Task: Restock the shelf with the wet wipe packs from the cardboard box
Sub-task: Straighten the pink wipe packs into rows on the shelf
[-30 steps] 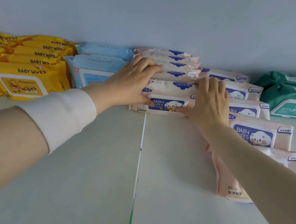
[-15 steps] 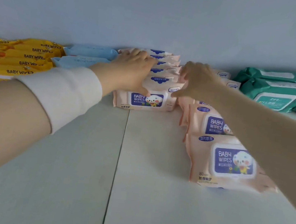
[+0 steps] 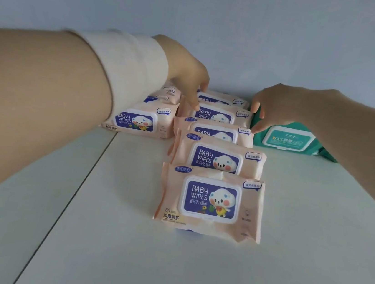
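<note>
Pink baby wipe packs lie on the white shelf [image 3: 188, 273] in two rows. The right row runs from a near pack [image 3: 209, 202] back toward the wall, and the left row ends in a front pack [image 3: 136, 121]. My left hand [image 3: 187, 77] reaches over the left row, its fingertips touching the left end of a rear pack [image 3: 216, 114] in the right row. The fingertips of my right hand [image 3: 274, 105] touch that pack's right end. The pack sits between both hands. No cardboard box is in view.
A green wipe pack [image 3: 287, 137] lies just right of the pink row, under my right hand. A seam [image 3: 74, 198] runs through the shelf board. The pale wall [image 3: 220, 27] closes the back.
Both hands left the left pink row and moved right to flank the right row's rear packs. The view swung right, so the yellow and blue packs are out of sight.
</note>
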A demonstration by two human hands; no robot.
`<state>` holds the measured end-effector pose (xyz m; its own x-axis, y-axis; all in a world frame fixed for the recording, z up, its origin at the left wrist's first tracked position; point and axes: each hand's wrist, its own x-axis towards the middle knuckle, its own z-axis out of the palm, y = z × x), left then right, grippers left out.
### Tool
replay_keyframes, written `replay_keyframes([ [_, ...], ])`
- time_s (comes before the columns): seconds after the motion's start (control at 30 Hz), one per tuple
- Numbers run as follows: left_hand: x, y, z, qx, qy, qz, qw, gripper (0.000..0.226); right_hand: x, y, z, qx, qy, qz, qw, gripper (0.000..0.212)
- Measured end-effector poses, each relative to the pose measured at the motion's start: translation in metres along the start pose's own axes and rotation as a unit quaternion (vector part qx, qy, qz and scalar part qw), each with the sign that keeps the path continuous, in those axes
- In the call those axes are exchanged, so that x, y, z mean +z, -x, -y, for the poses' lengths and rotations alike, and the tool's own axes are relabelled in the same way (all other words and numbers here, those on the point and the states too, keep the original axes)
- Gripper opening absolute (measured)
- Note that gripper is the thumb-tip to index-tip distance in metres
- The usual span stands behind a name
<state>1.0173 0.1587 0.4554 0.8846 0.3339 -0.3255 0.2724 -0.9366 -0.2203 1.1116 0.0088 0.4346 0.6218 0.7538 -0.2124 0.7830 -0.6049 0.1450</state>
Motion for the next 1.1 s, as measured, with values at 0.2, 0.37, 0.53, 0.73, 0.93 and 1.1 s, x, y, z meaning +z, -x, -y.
replay_keyframes([
  [0.2,0.004,-0.043,-0.001,-0.007,0.016,0.010,1.000,0.056,0.004,-0.027,-0.007,-0.016,-0.017,0.007,1.000,0.054],
  [0.37,0.014,-0.092,0.009,0.002,0.062,-0.016,0.998,0.055,0.015,-0.058,-0.002,-0.038,-0.015,-0.011,0.999,0.062],
  [0.53,0.028,-0.121,0.014,0.029,0.078,-0.062,0.995,0.039,0.035,-0.070,0.010,-0.058,0.047,-0.052,0.996,0.066],
  [0.73,0.040,-0.126,0.019,0.046,0.085,-0.084,0.992,0.037,0.043,-0.073,0.012,-0.043,0.032,-0.093,0.994,0.060],
  [0.93,0.036,-0.118,0.025,0.039,0.206,-0.121,0.970,0.022,0.044,-0.069,0.014,-0.021,-0.021,-0.106,0.994,0.063],
  [1.1,0.036,-0.111,0.028,0.068,0.289,-0.190,0.936,0.012,0.044,-0.066,0.014,-0.007,-0.046,-0.152,0.987,0.063],
])
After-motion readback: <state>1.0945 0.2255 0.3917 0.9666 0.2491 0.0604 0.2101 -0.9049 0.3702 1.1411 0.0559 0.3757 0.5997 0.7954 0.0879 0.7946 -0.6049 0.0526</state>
